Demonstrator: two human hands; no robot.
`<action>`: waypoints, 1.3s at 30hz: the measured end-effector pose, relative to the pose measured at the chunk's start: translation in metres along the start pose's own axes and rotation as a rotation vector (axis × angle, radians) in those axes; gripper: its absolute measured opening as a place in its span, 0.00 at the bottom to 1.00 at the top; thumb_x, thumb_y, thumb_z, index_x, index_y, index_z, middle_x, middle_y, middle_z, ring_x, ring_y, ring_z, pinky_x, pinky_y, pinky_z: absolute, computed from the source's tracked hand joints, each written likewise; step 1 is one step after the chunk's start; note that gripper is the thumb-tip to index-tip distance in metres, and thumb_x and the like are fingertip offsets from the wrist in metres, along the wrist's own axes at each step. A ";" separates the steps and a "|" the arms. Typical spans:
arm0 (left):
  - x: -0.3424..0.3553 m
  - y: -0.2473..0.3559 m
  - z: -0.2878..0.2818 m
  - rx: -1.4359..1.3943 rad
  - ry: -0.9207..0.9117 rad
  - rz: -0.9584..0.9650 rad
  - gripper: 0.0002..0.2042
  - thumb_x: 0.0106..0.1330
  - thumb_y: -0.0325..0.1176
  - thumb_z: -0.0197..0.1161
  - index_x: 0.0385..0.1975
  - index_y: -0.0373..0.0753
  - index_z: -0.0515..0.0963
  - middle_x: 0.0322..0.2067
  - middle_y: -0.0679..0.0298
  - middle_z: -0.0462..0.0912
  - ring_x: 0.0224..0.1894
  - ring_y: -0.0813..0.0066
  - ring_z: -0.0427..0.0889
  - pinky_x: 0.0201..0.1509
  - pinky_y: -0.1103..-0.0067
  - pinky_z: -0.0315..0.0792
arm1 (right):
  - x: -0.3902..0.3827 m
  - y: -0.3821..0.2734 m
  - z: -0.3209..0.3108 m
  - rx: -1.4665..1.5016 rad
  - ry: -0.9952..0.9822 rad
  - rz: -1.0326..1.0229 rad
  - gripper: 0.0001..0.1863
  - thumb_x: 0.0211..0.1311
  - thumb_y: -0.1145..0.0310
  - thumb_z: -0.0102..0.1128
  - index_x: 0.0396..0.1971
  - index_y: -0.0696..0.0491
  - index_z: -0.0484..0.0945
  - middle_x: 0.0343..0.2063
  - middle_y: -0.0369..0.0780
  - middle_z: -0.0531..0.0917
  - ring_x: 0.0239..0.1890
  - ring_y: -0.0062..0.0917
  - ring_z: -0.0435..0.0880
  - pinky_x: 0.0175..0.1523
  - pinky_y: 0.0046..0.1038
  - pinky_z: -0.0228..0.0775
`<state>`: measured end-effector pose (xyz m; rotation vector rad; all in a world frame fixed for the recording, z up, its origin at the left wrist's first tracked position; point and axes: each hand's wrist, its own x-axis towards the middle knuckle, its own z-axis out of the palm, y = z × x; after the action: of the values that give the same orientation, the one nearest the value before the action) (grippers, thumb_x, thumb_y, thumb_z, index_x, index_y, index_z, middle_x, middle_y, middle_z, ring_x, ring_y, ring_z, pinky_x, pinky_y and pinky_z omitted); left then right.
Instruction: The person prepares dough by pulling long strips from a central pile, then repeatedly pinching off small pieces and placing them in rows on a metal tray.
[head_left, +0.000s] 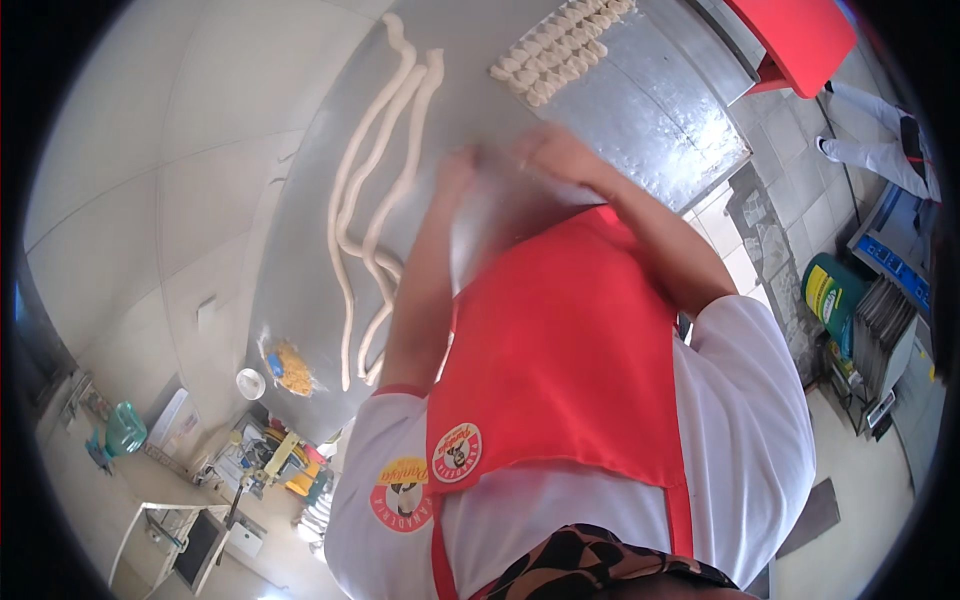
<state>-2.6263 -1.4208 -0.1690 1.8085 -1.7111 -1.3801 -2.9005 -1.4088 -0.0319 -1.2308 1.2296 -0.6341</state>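
Over the metal table (290, 260), both of my hands are up in front of my red apron, close together and blurred by motion. My left hand (462, 172) is so smeared that its fingers cannot be made out. Beside it, my right hand (557, 155) looks curled closed; anything inside it is hidden. Long ropes of pale dough (372, 170) lie on the steel to the left of my left hand, running past my left forearm. Beyond my right hand, small shaped dough pieces (560, 55) sit in tight rows.
A heap of yellow-brown crumbs (292, 370) with a blue item and a small white bowl (250, 384) are at the table's left corner. A red stand (800, 40) is at the far right. Another person's white-trousered legs (870, 135) show beyond it. Green containers (830, 295) stand right.
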 end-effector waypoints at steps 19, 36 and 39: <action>0.038 0.093 0.015 0.034 0.468 0.171 0.21 0.62 0.43 0.71 0.46 0.35 0.77 0.40 0.57 0.81 0.41 0.67 0.80 0.47 0.70 0.75 | 0.141 0.019 -0.083 -0.528 0.427 -0.208 0.22 0.61 0.58 0.65 0.53 0.52 0.78 0.53 0.45 0.79 0.57 0.36 0.76 0.58 0.40 0.71; -0.180 0.041 -0.099 0.043 0.544 -0.190 0.24 0.62 0.52 0.70 0.24 0.32 0.74 0.20 0.50 0.76 0.23 0.63 0.74 0.29 0.67 0.69 | 0.134 -0.081 -0.003 -0.956 -0.269 -0.162 0.20 0.61 0.52 0.66 0.44 0.52 0.81 0.41 0.42 0.84 0.44 0.31 0.83 0.52 0.33 0.73; -0.240 0.043 -0.104 -0.080 0.523 -0.261 0.22 0.60 0.47 0.74 0.23 0.33 0.73 0.17 0.58 0.75 0.21 0.74 0.69 0.26 0.72 0.68 | 0.076 -0.057 -0.009 -0.643 -0.233 -0.137 0.20 0.60 0.55 0.70 0.44 0.53 0.80 0.33 0.40 0.84 0.35 0.24 0.82 0.46 0.25 0.73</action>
<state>-2.5312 -1.2580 0.0178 2.1579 -1.1703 -0.9198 -2.8733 -1.4960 -0.0039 -1.8759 1.1935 -0.1728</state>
